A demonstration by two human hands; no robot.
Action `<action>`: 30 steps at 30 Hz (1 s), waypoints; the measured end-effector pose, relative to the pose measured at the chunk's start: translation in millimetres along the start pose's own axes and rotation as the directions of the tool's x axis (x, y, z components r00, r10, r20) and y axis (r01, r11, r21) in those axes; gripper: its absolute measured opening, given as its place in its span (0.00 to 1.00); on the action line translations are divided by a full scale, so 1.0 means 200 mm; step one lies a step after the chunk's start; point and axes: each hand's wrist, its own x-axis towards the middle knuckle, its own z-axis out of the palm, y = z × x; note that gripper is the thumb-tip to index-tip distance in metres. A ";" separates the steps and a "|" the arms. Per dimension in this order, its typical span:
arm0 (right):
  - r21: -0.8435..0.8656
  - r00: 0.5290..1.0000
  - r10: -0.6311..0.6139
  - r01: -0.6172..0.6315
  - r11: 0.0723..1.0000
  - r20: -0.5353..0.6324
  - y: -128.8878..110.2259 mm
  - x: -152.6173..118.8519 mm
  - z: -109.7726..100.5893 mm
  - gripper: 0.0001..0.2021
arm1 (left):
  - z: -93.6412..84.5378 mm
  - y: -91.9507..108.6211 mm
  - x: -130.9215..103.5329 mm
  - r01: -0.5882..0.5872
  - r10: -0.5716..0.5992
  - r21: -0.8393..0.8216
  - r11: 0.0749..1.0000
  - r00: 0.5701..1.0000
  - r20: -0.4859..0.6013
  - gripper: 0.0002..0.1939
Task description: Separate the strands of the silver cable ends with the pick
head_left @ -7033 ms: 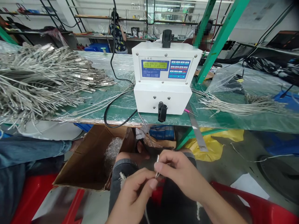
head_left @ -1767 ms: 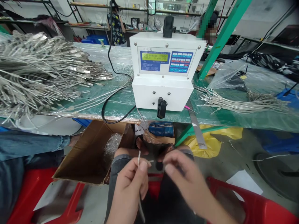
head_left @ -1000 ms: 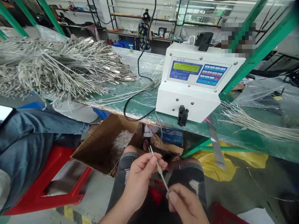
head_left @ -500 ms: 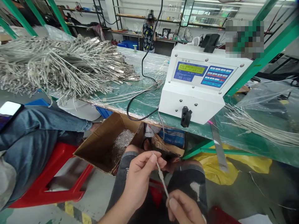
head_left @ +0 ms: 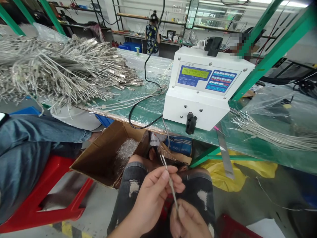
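A thin whitish cable (head_left: 173, 191) runs between my two hands above my lap, with its thin, split end pointing up toward the bench. My left hand (head_left: 158, 188) pinches it near that end between thumb and fingers. Lower and to the right, my right hand (head_left: 188, 219) has its fingers closed on the same cable. Beyond them on the bench stands a white machine (head_left: 198, 99) with a display, a keypad and a black fitting on its front.
A big heap of cables (head_left: 74, 69) covers the bench's left; another bundle (head_left: 267, 132) lies right. Below the bench edge are an open cardboard box (head_left: 94, 158) and a yellow bag (head_left: 228, 175). A seated person's leg (head_left: 37, 138) is at left.
The view has shifted slightly. My left hand has slid down from the cable's tip, so more of the split end shows, and my hands are closer together.
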 end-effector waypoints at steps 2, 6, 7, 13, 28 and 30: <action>-0.032 0.999 -0.014 0.015 0.999 0.032 -0.01 0.00 -0.01 0.30 | 0.01 -0.01 0.00 0.008 -0.008 -0.003 1.000 1.000 -0.008 0.10; -0.361 0.970 -0.241 0.219 0.907 -0.017 -0.12 -0.02 -0.07 0.23 | 0.00 -0.02 -0.01 -0.021 0.021 0.123 0.992 1.000 0.004 0.11; -0.431 0.955 -0.291 0.241 0.870 -0.052 -0.16 -0.02 -0.08 0.22 | 0.00 -0.01 -0.01 -0.016 0.015 0.160 0.987 1.000 0.008 0.12; -0.675 0.861 -0.508 0.383 0.631 0.014 -0.43 0.00 -0.10 0.16 | -0.01 -0.02 -0.04 0.127 -0.155 0.314 0.941 0.986 0.063 0.16; -0.744 0.881 -0.439 0.411 0.526 0.176 -0.60 0.02 -0.03 0.06 | -0.02 0.03 -0.07 0.037 -0.135 0.520 0.853 0.979 0.151 0.20; -0.772 0.846 -0.505 0.431 0.466 0.168 -0.56 0.02 -0.02 0.07 | -0.01 0.02 -0.06 -0.032 -0.004 0.577 0.816 0.998 0.061 0.20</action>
